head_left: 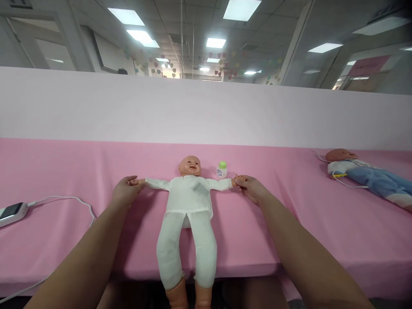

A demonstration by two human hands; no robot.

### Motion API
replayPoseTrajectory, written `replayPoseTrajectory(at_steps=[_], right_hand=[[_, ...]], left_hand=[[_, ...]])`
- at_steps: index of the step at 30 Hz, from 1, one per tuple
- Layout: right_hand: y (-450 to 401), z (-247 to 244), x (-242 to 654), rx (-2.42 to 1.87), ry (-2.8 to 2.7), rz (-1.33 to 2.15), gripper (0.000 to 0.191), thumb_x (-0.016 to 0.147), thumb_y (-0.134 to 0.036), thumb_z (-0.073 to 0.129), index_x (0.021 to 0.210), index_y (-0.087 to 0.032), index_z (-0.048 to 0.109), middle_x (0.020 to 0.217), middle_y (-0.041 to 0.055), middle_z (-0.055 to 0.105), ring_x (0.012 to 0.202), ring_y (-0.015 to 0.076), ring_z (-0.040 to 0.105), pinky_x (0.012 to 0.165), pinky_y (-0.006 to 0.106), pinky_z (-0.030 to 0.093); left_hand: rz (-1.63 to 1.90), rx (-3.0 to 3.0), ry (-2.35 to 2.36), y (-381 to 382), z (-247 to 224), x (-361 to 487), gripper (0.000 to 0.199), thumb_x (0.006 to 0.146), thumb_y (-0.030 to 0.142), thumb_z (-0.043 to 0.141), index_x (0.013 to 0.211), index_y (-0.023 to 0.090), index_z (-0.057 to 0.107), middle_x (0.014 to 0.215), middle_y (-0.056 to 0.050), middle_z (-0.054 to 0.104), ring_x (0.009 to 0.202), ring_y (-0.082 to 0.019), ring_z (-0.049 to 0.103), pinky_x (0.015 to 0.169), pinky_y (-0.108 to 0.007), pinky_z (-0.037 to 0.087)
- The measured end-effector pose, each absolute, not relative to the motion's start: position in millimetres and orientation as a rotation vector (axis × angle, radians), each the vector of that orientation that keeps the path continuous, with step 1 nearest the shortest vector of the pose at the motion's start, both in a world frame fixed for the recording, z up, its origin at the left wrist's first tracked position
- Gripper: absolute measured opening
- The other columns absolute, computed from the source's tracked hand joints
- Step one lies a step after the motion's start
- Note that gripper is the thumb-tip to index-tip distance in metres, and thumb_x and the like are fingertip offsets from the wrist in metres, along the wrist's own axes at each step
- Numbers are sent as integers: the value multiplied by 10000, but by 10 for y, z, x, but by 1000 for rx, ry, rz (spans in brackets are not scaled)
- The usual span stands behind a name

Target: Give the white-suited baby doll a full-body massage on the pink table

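A baby doll (189,193) in a white top and white trousers lies on its back on the pink-covered table (64,167). Its arms are stretched straight out to both sides, and its lower legs hang over the near edge. My left hand (125,191) is closed around the doll's hand on the left. On the other side, my right hand (252,188) pinches the doll's hand between thumb and fingers. Just above the doll's right-side arm stands a small clear bottle (222,170) with a green cap and a label.
At the far right lies a second doll (373,174) in blue and white clothes, with a thin tube beside it. A white handheld device (13,213) with a dark screen and a cable (64,197) is at the left. A low white wall (206,111) runs behind the table.
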State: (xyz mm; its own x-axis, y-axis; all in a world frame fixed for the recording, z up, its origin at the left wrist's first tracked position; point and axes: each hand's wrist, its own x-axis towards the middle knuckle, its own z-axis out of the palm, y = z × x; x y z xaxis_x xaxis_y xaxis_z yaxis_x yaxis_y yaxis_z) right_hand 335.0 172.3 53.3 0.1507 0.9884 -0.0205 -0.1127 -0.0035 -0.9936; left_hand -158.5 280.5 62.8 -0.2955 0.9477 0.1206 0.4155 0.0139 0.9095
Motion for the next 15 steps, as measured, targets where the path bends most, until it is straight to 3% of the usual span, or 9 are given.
replayPoseTrajectory(at_steps=[4, 6, 10, 15], right_hand=[[1732, 526, 3335, -1108, -909, 1257, 240, 813, -325, 872, 953, -199, 724, 824, 38, 664, 712, 153, 608, 649, 273, 582], [1744, 506, 3350, -1079, -837, 1286, 230, 824, -237, 853, 1018, -206, 732, 856, 34, 675, 732, 141, 630, 649, 233, 597], [1771, 441, 3391, -1072, -744, 1273, 265, 798, -141, 856, 1031, -205, 745, 898, 27, 691, 719, 101, 635, 636, 160, 585], [1792, 384, 3384, -1129, -781, 1237, 339, 711, -246, 949, 992, -180, 771, 853, 28, 689, 646, 85, 567, 560, 160, 538]], left_hand=[[1372, 1217, 1386, 2799, 608, -1509, 329, 623, 351, 876, 829, 220, 656, 649, -7, 617, 570, -185, 598, 543, -305, 497], [1368, 1173, 1324, 2807, 602, -1475, 275, 625, 324, 859, 692, 231, 609, 568, -1, 564, 555, -188, 579, 522, -305, 487], [1382, 1055, 1286, 2809, 595, -1432, 239, 602, 254, 857, 720, 196, 657, 630, -24, 633, 590, -174, 601, 551, -287, 513], [1400, 1000, 1339, 2834, 541, -1416, 200, 689, 271, 811, 810, 167, 691, 664, -38, 678, 590, -158, 619, 550, -259, 512]])
